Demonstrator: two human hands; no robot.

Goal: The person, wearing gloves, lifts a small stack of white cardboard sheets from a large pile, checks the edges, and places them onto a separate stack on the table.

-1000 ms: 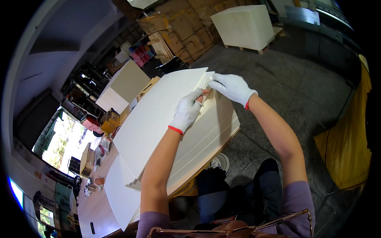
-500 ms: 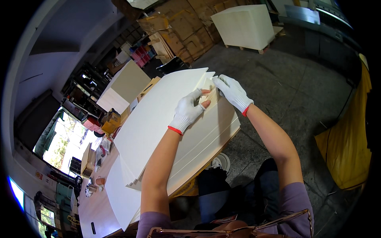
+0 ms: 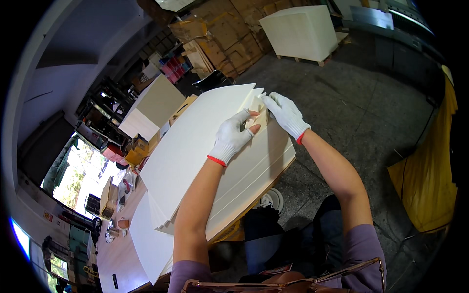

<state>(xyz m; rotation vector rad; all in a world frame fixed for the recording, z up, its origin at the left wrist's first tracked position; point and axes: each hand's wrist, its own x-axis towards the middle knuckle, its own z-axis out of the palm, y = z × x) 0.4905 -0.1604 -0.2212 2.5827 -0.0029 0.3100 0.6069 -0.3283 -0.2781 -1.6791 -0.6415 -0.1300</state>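
Observation:
Large white sheets of board (image 3: 195,141) lie in a fanned, stepped stack on the table. My left hand (image 3: 232,136), in a white knit glove with bare thumb and fingertip showing, rests on the sheets close to their far right corner. Its thumb and forefinger are spread apart, with slightly lifted sheet edges beside them. At that same corner, my right hand (image 3: 287,115), also gloved, has its fingers closed on the sheet corners. Part of its grip is hidden behind the glove, so how many sheets it holds cannot be seen.
A wooden table (image 3: 115,254) carries small items on the left. Behind the sheets stands a tall cream block of stacked board (image 3: 154,105). Another pale stack (image 3: 298,34) sits on a pallet at the back. A yellow cover (image 3: 425,185) hangs at the right.
My right hand has shifted very slightly left at the sheet corner. The left hand and the stack look nearly the same.

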